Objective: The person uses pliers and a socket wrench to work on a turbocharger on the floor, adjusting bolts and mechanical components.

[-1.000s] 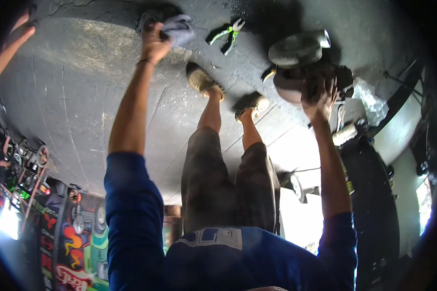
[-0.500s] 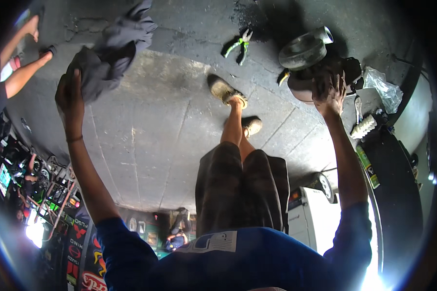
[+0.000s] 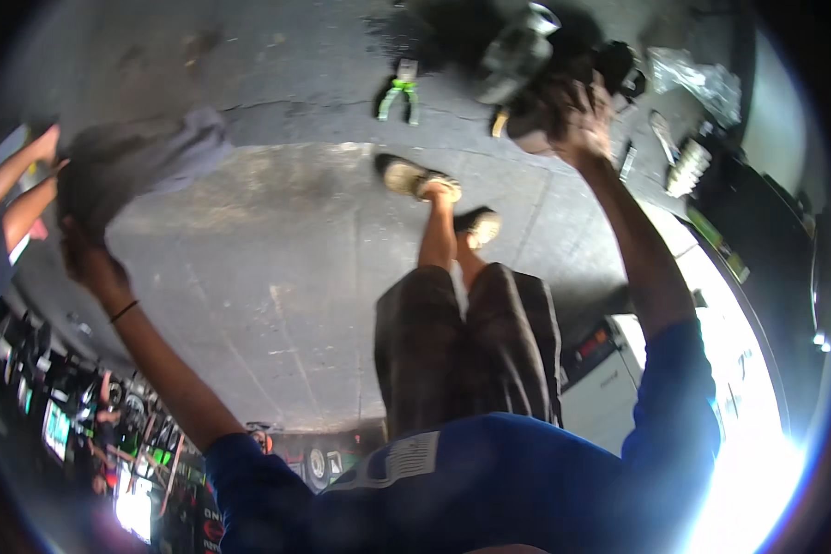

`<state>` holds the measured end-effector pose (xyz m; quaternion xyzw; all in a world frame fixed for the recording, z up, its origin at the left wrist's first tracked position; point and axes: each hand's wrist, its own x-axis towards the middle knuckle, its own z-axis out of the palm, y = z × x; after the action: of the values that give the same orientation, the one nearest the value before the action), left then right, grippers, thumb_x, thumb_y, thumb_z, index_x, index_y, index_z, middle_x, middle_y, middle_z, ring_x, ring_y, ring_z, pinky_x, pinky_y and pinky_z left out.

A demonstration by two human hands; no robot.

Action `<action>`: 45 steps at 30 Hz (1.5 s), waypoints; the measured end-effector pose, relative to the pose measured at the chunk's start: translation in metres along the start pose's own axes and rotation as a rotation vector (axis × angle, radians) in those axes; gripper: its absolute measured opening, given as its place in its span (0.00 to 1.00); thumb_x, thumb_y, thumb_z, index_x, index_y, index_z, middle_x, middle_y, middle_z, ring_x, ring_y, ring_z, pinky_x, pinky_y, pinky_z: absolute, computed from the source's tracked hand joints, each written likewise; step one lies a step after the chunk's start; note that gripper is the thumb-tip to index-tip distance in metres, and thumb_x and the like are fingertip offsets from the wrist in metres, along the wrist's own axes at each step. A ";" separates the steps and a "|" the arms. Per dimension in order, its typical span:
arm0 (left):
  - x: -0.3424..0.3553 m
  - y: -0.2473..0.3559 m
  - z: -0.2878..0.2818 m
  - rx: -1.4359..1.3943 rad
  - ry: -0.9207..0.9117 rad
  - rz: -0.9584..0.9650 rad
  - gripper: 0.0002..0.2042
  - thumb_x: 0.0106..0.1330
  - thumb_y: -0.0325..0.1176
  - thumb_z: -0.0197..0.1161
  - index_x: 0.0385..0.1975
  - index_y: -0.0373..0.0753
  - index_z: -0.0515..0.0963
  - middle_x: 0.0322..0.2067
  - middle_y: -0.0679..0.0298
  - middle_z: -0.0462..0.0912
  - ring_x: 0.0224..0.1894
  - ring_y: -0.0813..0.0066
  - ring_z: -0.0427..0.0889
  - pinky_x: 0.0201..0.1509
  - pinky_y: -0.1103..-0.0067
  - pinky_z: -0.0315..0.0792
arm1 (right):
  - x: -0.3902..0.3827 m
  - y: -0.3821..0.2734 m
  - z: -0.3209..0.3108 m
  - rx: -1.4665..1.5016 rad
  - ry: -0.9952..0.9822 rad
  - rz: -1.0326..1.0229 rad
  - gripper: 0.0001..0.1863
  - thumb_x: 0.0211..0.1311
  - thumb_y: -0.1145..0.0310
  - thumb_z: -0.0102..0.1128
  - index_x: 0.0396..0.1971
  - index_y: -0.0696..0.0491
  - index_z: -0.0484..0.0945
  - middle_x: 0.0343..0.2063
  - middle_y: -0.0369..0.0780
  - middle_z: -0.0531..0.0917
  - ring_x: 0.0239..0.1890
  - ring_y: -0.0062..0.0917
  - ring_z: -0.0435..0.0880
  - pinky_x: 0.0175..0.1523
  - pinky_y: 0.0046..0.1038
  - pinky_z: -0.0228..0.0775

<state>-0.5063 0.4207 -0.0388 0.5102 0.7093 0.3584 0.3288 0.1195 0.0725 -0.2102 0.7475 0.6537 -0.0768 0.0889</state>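
Observation:
Off to the left, my left hand [image 3: 92, 263] is closed on a dark grey cloth [image 3: 148, 166], which is smeared by motion. My right hand [image 3: 584, 120] has its fingers spread over a dark, rounded metal part [image 3: 531, 134] on the floor, seemingly touching it; the hand covers much of the part. Just beyond lies a grey snail-shaped metal housing [image 3: 515, 65] with a short round outlet. Green-handled pliers [image 3: 399, 100] rest on the floor to its left. A yellow-tipped tool [image 3: 499, 123] lies beside the dark part.
A clear plastic bag [image 3: 697, 83], locking pliers [image 3: 663, 137] and a white ribbed piece [image 3: 689, 168] lie right of my right hand. A green can [image 3: 718, 242] is farther right. Another person's bare limbs [image 3: 23, 189] show at the far left, near the cloth. My feet [image 3: 420, 178] stand mid-floor.
My left hand has swung left and nearer with the cloth. The view has shifted, so the floor things appear farther left and higher. My right hand stays over the dark part.

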 end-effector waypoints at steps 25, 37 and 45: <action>-0.489 0.017 0.297 -0.034 -1.193 0.291 0.14 0.71 0.37 0.65 0.48 0.35 0.77 0.45 0.50 0.84 0.48 0.53 0.84 0.53 0.65 0.77 | -0.042 -0.027 -0.019 -0.123 -0.020 0.165 0.33 0.67 0.49 0.57 0.71 0.41 0.69 0.73 0.41 0.64 0.76 0.47 0.56 0.76 0.66 0.39; -0.540 -0.109 0.227 0.632 -1.284 0.226 0.10 0.70 0.34 0.67 0.44 0.37 0.78 0.37 0.57 0.86 0.40 0.67 0.86 0.50 0.71 0.78 | -0.457 -0.123 0.228 1.297 -0.731 1.338 0.30 0.70 0.45 0.55 0.56 0.56 0.81 0.52 0.55 0.85 0.60 0.48 0.82 0.63 0.44 0.74; -0.486 0.031 0.479 0.568 -0.682 1.183 0.32 0.68 0.52 0.69 0.58 0.29 0.71 0.53 0.44 0.77 0.60 0.48 0.75 0.67 0.61 0.66 | -0.739 0.073 0.319 1.050 -0.182 1.348 0.19 0.68 0.58 0.60 0.51 0.54 0.83 0.48 0.50 0.88 0.53 0.43 0.87 0.57 0.40 0.77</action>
<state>0.0358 0.0438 -0.2159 0.9558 0.2397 0.0997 0.1383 0.0941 -0.7238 -0.3472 0.9115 -0.0600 -0.3600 -0.1897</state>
